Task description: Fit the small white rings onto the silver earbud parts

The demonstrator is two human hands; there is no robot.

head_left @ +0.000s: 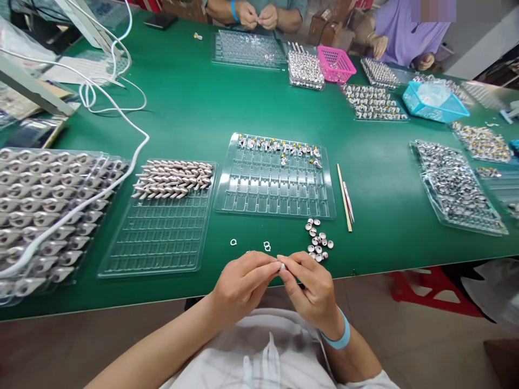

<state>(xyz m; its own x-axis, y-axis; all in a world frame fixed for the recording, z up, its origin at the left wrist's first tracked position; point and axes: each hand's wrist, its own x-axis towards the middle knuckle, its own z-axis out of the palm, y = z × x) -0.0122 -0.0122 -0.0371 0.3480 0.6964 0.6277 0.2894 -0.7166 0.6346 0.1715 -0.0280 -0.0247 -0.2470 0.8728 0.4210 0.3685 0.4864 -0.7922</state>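
Observation:
At the table's front edge, my left hand (pixel 245 281) and my right hand (pixel 310 289) meet, fingertips pinched together around a small silvery part (pixel 283 266). Most of that part is hidden by the fingers. Just beyond them lie thin white rings (pixel 266 246) and another single ring (pixel 233 242). A loose group of small round metallic caps (pixel 318 241) sits beyond my right hand. Farther back is a clear compartment tray (pixel 267 186), its back row filled with small white-and-yellow parts (pixel 279 146).
Wooden tweezers (pixel 344 198) and metal tweezers (pixel 348 202) lie right of the tray. Left are a tray of pointed beige parts (pixel 174 178) and larger stacked trays (pixel 40 216), crossed by a white cable (pixel 141 141). Pink (pixel 336 64) and blue (pixel 436 102) baskets stand near two co-workers.

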